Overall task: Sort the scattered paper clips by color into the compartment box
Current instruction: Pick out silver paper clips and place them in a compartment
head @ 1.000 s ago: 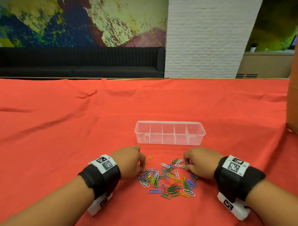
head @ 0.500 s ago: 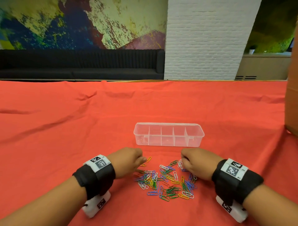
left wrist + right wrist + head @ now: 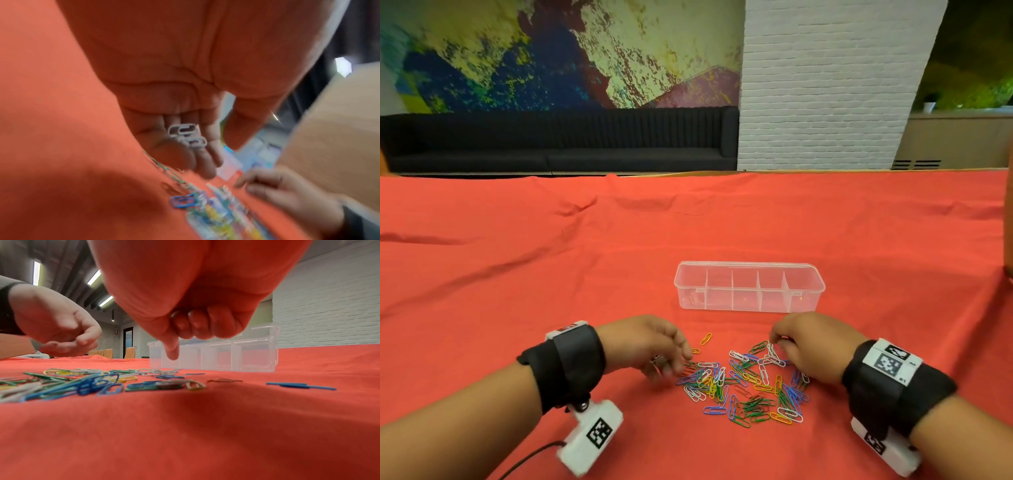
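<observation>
A clear compartment box (image 3: 750, 273) stands on the red cloth, its cells looking bare. Just in front of it lies a scattered pile of colored paper clips (image 3: 746, 387). My left hand (image 3: 674, 363) hovers at the pile's left edge with its fingers cupped, and white paper clips (image 3: 186, 135) lie cradled in them. My right hand (image 3: 777, 341) is over the pile's far right corner, above some white clips. Three of its fingers (image 3: 197, 324) are curled into the palm and one digit points down. Nothing shows plainly in that hand.
A lone orange clip (image 3: 706, 338) lies apart at the pile's far left. A brown cardboard box (image 3: 1009, 222) stands at the right edge. The red cloth (image 3: 551, 274) stretches wide to the left and behind the compartment box, with a few wrinkles.
My left hand has rolled outward and lifted a little, so its wrist camera now swings out to the side. My right hand has edged forward toward the box, still over the white clips.
</observation>
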The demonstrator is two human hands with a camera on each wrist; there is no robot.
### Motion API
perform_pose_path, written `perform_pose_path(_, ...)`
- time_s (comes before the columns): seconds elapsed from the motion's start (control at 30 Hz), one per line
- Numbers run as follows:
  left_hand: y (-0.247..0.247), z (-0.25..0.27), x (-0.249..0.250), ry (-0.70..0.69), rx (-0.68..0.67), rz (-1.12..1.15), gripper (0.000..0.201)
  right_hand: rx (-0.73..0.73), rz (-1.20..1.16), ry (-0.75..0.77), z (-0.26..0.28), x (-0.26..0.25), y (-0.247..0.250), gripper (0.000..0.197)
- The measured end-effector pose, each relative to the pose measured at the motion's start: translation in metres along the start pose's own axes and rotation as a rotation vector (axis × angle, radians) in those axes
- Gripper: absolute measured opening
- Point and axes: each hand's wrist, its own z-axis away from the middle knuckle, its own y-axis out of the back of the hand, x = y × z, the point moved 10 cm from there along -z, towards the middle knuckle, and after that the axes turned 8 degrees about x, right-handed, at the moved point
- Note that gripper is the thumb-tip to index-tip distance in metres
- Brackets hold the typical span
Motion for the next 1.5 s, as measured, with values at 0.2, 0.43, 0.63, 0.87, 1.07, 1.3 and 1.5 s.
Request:
perform_pose_path(0.2, -0.028, 0.013, 0.030, -0.443, 0.107, -1.135, 0.028, -0.016, 0.023, -0.039, 0.000, 0.005, -0.004, 0.020)
perform_pose_path(0.43, -0.053, 0.025, 0.033, -0.711, 0.116, -1.360, 0.019, -0.098, 0.036, 0.012, 0.003, -0.003, -0.009, 0.018)
perform_pose_path(0.63, -0.008, 0.008, 0.008, -0.274, 0.041, -0.555, 0.014, -0.073, 0.010, 0.000, 0.004, -0.004, -0.006, 0.009)
perform_pose_path(0.87, 0.004, 0.005, -0.017, 0.020, -0.026, 0.108, 0.013, -0.059, -0.033, -0.038, 0.002, -0.002, -0.006, 0.019)
perform_pose_path(1.07, 0.003, 0.001, -0.019, 0.059, -0.044, 0.226, 0.037, -0.070, -0.033, -0.030, 0.000, -0.002, -0.008, 0.025)
perform_pose_path(1.3, -0.006, 0.000, -0.014, 0.059, -0.064, 0.137, 0.021, -0.042, -0.024, 0.001, 0.002, -0.003, -0.005, 0.011)
perform_pose_path(1.5, -0.007, -0.002, -0.010, 0.029, -0.009, 0.109, 0.020, -0.067, -0.072, -0.038, 0.004, -0.003, -0.003, 0.011)
